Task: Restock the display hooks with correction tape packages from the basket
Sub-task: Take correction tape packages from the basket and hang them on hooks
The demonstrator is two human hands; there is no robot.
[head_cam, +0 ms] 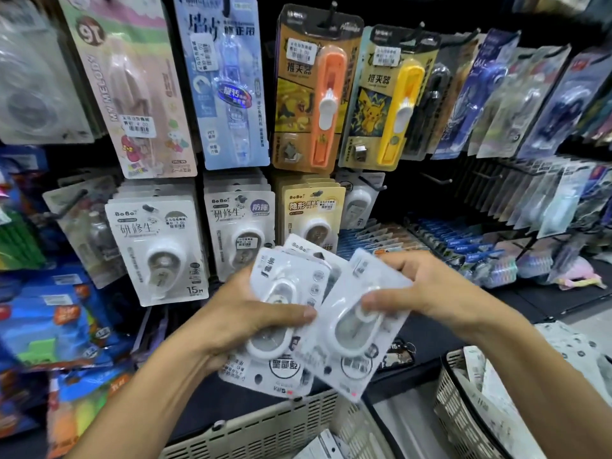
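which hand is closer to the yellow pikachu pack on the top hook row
Right. The right hand is below the yellow Pikachu pack, slightly to its right; the left hand is lower and farther left. Both hold correction tape packages.

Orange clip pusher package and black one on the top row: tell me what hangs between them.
Head view: the yellow Pikachu clip pusher package hangs between them.

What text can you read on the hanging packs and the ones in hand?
"MY MELODY": pink pack.
"BoBo", "15m": white hanging pack.
"BoBo": yellow pack.
Price stickers: too blurred.
Packs in the left hand and right hand: upside down, unreadable.
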